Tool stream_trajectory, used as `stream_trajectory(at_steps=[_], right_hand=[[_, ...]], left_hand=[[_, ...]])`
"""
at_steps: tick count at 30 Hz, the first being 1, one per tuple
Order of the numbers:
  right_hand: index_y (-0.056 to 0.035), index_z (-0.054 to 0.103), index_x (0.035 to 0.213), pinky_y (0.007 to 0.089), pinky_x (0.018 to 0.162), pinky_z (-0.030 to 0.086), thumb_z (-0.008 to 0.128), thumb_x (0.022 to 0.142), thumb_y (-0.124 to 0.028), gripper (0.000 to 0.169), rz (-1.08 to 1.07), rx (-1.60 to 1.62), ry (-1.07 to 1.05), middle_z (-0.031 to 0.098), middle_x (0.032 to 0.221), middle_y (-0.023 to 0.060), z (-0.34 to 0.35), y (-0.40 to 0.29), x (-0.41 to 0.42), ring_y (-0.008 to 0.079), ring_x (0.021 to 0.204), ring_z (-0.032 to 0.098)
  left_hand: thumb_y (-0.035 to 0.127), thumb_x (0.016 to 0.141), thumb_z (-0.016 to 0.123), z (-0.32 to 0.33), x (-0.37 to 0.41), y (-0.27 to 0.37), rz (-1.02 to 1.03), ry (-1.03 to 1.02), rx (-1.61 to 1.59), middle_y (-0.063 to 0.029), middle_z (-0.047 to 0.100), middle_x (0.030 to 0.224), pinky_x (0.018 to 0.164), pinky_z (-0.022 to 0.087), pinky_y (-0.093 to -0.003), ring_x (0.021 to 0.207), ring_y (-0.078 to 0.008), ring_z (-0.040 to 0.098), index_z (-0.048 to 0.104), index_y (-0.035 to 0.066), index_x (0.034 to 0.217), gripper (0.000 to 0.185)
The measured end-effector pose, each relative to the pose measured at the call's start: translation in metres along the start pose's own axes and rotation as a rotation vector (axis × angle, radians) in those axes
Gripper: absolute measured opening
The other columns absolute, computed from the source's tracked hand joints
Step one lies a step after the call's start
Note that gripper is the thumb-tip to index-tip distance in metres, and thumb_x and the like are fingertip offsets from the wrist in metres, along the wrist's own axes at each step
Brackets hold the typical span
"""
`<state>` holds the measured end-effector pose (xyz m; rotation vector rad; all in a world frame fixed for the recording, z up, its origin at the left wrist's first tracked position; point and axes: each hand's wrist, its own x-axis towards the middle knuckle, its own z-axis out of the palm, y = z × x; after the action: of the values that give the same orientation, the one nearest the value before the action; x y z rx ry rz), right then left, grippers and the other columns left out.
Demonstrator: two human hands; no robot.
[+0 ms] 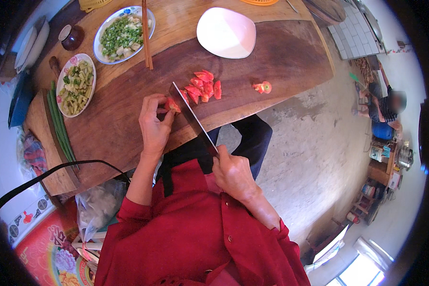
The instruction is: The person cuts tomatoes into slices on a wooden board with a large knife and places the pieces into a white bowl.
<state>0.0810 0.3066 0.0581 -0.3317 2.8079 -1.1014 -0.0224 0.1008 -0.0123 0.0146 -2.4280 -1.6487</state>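
Between the fingertips and thumb of my left hand (155, 119) is a tomato piece (172, 105), held low over the dark wooden board (128, 85). My right hand (235, 174) grips a kitchen cleaver (194, 118), its handle hidden in the fist. The blade slants away from me, right beside the held piece. Just beyond the blade lies a loose heap of cut tomato chunks (203, 87). Farther right, a tomato scrap with its stem end (263, 87) rests near the board's front edge.
A white bowl (226, 33) stands behind the chunks. Chopsticks (146, 39) lie across a dish of chopped greens (121, 37). At left are a plate of cut green vegetables (75, 85), long green stalks (59, 125) and a small brown jar (71, 37). Another person (382, 102) sits far right.
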Motion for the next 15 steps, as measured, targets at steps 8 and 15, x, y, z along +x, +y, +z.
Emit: stream_trajectory(at_steps=[8, 15], right_hand=[[0.0002, 0.050, 0.094, 0.0486, 0.049, 0.046, 0.063, 0.087, -0.004, 0.016, -0.005, -0.029, -0.024, 0.054, 0.056, 0.0177, -0.007, 0.003, 0.007, 0.0386, 0.053, 0.059], [-0.0005, 0.048, 0.092, 0.0484, 0.050, 0.049, 0.061, 0.087, -0.004, 0.014, 0.007, -0.017, -0.042, 0.060, 0.066, 0.0196, -0.010, 0.002, 0.005, 0.0387, 0.057, 0.062]], left_hand=[[-0.009, 0.076, 0.072, -0.005, -0.006, 0.015, -0.121, 0.041, 0.133, -0.0093, 0.058, 0.094, 0.060, 0.048, -0.0260, 0.073, -0.0143, 0.061, 0.062, -0.002, 0.094, 0.022], [-0.007, 0.078, 0.072, 0.004, -0.002, 0.012, -0.169, 0.016, -0.028, -0.0098, 0.058, 0.090, 0.062, 0.051, -0.0268, 0.071, -0.0156, 0.063, 0.061, -0.003, 0.092, 0.019]])
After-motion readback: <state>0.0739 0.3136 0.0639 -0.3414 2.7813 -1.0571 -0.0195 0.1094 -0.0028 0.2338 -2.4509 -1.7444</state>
